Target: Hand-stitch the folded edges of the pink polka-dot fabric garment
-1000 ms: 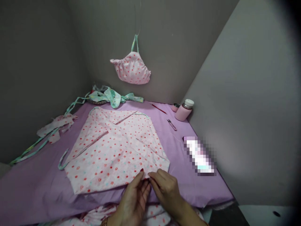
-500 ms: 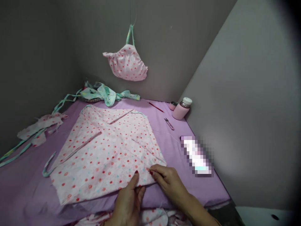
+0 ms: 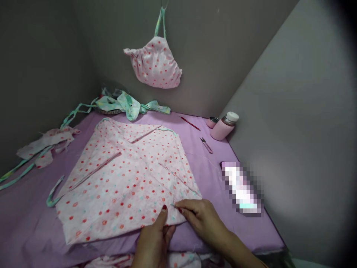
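Pinching the near edge of the cloth (image 3: 125, 178) spread flat on the counter (image 3: 214, 175), left hand (image 3: 155, 238) and right hand (image 3: 201, 219) both closed on it, far corners folded in, near edge seemingly unfinished, snips (image 3: 206, 145) lying apart.

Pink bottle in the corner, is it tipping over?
Yes, the pink bottle looks tilted toward the wall rather than upright, with a small pink cup beside it. Nothing looks spilled.

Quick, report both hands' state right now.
Left hand: closed, pinching the near edge of the pink flower-print fabric piece.
Right hand: closed, fingertips pinching the same piece.
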The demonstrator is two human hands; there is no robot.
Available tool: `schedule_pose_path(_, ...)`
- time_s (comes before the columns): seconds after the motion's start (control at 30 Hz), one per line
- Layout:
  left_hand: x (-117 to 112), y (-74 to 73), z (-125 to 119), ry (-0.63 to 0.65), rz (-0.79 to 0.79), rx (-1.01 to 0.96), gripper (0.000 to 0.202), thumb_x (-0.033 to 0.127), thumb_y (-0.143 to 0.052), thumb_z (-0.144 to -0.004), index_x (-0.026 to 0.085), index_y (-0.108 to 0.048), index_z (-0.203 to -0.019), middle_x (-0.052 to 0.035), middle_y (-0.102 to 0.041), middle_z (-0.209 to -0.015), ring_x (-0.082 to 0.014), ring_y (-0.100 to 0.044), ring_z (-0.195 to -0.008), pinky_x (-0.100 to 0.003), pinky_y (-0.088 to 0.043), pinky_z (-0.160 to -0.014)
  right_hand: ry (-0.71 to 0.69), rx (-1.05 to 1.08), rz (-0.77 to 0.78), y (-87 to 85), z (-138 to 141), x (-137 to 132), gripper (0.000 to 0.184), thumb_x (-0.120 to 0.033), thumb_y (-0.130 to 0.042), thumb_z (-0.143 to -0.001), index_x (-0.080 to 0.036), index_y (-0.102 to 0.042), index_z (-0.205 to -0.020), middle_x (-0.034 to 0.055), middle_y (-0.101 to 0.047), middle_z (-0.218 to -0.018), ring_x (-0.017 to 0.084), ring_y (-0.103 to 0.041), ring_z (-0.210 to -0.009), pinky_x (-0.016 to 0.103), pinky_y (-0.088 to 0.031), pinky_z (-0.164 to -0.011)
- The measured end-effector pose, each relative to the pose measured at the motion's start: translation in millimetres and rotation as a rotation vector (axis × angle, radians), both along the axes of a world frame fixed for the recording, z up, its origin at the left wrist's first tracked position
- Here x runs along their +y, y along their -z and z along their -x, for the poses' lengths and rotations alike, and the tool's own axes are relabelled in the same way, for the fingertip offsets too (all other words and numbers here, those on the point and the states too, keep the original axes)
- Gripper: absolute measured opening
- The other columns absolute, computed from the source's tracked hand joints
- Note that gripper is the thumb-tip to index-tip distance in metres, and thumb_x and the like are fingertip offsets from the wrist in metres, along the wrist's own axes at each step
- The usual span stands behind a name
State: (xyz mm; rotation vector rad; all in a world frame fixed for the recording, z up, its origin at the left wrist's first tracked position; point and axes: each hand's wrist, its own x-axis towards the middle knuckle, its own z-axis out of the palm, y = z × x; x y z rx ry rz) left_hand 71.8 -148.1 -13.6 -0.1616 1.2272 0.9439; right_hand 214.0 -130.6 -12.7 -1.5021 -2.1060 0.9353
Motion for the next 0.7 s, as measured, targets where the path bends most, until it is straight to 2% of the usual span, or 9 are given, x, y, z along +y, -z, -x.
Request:
schedule_pose_path(0.23, 0.6, 2.9, -0.7, 0.001, 0.032, 0.020, 0.017, 0.012, -0.064, -0.074, 0.011, -0.060, -0.090, -0.0142, -0.065, -0.105, -0.0237, -0.060, -0.101, -0.035, -0.046, -0.091, -0.013, -0.010, 0.000, 4.2, -2.3, -0.3, 0.029, -0.017, -0.050, -0.082, -0.030, -0.068, -0.100, -0.0018, -0.070, -0.091, 0.017, -0.066, -0.080, 0.026, -0.049, -0.072)
schedule_pose_path(0.47, 2.5, -0.5, -0.3, -0.001, 0.030, 0.036, 0.018, 0.010, -0.062, -0.075, 0.007, -0.060, -0.092, -0.0159, -0.066, -0.098, -0.0240, -0.062, -0.096, -0.036, -0.047, -0.090, -0.060, -0.034, 0.005, -0.9, 0.4, 4.1, 0.030, -0.014, -0.049, -0.083, -0.030, -0.068, -0.099, -0.0009, -0.070, -0.088, 0.016, -0.066, -0.077, 0.023, -0.048, -0.065)
schedule_pose_path(0.7, 2.6, -0.5, -0.8, 0.008, 0.050, 0.033, 0.019, 0.010, -0.061, -0.076, 0.007, -0.059, -0.094, -0.0168, -0.065, -0.100, -0.0240, -0.061, -0.099, -0.035, -0.046, -0.092, -0.091, -0.013, 0.004, -2.5, -2.6, 5.5, 0.031, -0.013, -0.048, -0.083, -0.029, -0.067, -0.101, 0.0003, -0.070, -0.087, 0.015, -0.066, -0.076, 0.023, -0.047, -0.066)
